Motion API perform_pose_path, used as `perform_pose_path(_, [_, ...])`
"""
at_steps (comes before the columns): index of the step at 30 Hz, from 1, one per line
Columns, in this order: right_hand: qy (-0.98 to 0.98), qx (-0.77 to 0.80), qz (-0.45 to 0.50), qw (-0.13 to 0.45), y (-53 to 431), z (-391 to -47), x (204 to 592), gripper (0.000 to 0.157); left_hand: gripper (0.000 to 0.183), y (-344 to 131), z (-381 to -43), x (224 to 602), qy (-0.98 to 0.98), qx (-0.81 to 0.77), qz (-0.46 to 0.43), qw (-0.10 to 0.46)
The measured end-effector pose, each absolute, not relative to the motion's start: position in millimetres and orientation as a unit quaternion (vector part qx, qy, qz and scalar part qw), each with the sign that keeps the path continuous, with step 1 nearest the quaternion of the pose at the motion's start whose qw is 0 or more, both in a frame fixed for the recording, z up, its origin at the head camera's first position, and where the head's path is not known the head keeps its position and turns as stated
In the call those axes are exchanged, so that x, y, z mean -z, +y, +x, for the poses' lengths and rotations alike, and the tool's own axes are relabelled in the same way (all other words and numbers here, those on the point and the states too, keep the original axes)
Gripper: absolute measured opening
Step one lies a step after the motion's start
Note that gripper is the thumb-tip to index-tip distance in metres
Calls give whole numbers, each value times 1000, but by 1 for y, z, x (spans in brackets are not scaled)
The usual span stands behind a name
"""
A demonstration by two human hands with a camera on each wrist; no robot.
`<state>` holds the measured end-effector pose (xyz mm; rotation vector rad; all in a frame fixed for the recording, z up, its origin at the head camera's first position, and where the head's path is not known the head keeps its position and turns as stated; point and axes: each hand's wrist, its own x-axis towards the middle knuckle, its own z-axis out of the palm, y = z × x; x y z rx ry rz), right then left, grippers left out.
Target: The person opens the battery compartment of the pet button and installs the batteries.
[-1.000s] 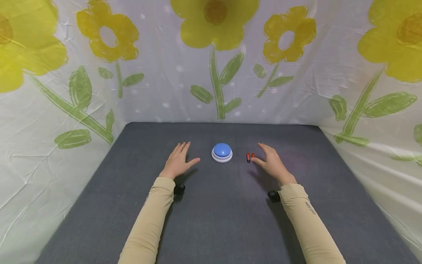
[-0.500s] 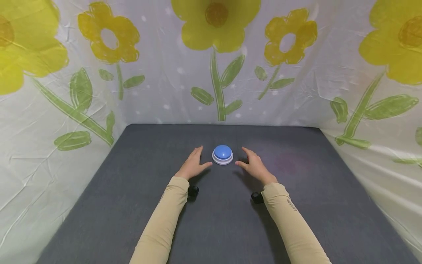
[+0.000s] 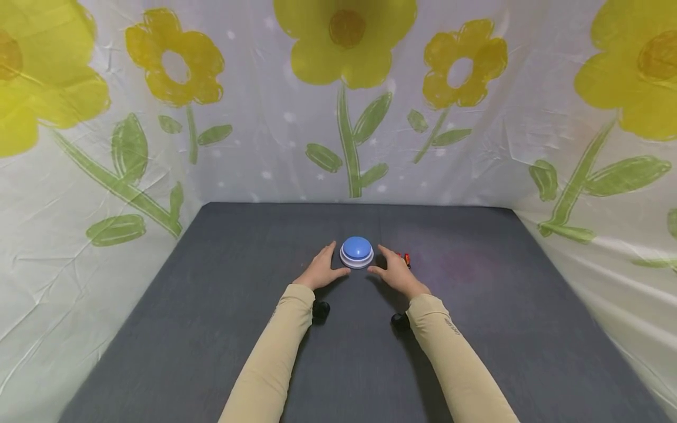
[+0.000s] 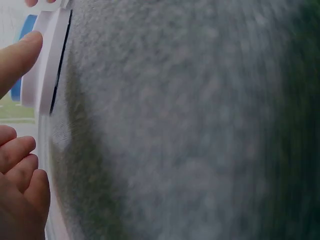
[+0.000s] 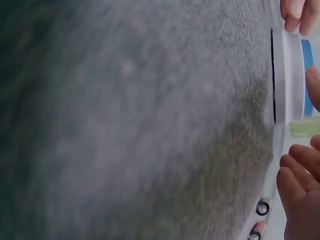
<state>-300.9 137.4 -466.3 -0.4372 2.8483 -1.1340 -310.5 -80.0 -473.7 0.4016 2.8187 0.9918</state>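
Note:
A round push button (image 3: 357, 249) with a blue dome on a white base stands upright on the dark table. My left hand (image 3: 319, 269) is close by its left side, fingers extended and thumb apart. On the opposite side my right hand (image 3: 396, 272) mirrors it, its fingertips near the white rim. Each wrist view shows a thumb overlapping the white-and-blue side of the button (image 4: 42, 60), with the other fingers spread apart from it. Neither hand grips anything.
Two small red-and-black batteries (image 3: 407, 259) lie just beyond my right hand, one mostly hidden by it. They show end-on in the right wrist view as battery ends (image 5: 263, 208). A flower-printed curtain (image 3: 254, 147) surrounds the grey table (image 3: 254, 364) at the back and sides.
Both hands have moved inward from either side to flank the button. My right hand has passed over the batteries, which now show partly behind it. The button has stayed on its spot.

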Motion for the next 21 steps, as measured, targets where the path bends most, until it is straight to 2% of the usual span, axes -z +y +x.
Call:
perform_pose_path(14, [930,341,-130,44,124,-308,477,76,91,-68,-312,484,925,-353,124,64])
perform_pose_path(21, [951,282,-127,7,115,-312,476,70,86,-62,-315,477,930,-339,127,58])
